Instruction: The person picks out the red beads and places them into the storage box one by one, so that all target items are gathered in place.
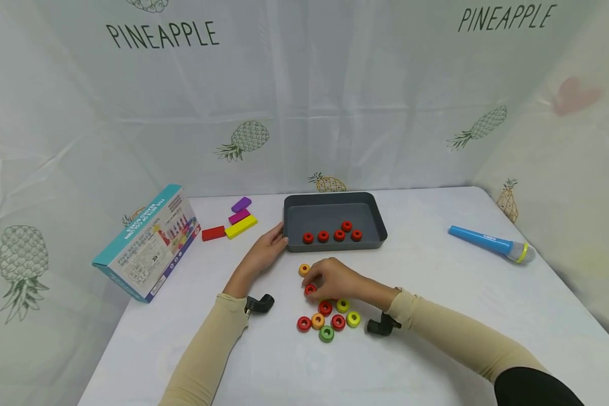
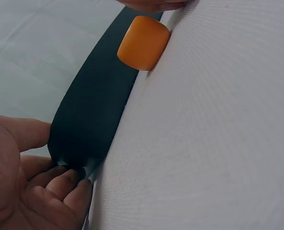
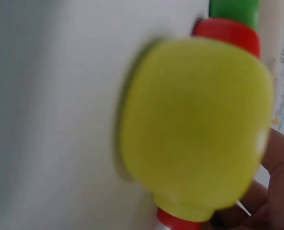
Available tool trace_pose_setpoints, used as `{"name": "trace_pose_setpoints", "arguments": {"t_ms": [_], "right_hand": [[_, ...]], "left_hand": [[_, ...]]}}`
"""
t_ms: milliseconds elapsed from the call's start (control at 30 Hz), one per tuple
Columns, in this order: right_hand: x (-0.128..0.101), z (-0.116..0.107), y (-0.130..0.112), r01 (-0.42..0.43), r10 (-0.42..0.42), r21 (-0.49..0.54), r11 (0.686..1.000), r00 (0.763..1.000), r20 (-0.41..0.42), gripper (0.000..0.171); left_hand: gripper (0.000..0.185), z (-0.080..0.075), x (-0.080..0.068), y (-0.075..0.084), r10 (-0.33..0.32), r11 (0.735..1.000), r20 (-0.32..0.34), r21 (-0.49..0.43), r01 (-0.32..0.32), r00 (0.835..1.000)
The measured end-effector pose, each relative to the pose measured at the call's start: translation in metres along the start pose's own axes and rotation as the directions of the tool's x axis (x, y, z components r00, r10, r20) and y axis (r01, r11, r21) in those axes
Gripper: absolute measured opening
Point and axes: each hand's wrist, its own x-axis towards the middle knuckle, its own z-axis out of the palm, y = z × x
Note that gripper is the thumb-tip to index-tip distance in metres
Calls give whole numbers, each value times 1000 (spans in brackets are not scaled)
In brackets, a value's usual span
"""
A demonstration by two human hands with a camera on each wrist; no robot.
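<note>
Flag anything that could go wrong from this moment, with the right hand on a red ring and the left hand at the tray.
1. The right hand pinches a red ring right beside the orange ring and the loose cluster of rings; lifting could knock neighbours and set them rolling.
2. The left hand only touches the grey tray at its corner; a nudge may slide the tray and shift the five red rings inside.
</note>
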Motion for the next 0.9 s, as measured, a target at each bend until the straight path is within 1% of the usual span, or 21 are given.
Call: {"name": "trace_pose_setpoints", "arguments": {"t_ms": [233, 467, 633, 900], "right_hand": [[-2, 4, 2, -2, 2, -6, 1000, 1000, 3, 19], [-1, 3, 1, 10, -9, -9, 1000, 1000, 9, 21], [0, 2, 2, 8, -8, -4, 1000, 1000, 13, 20], [1, -5, 1, 33, -33, -7, 999, 999, -4, 18]], "left_hand": [[64, 1, 0, -1, -15, 1000, 21, -5, 15, 1000], [64, 0, 0, -1, -23, 1000, 12, 9, 23, 1000], [63, 0, 0, -1, -15, 1000, 5, 22, 15, 1000], [64, 0, -1, 0, -12, 1000, 2, 19, 12, 1000]]}}
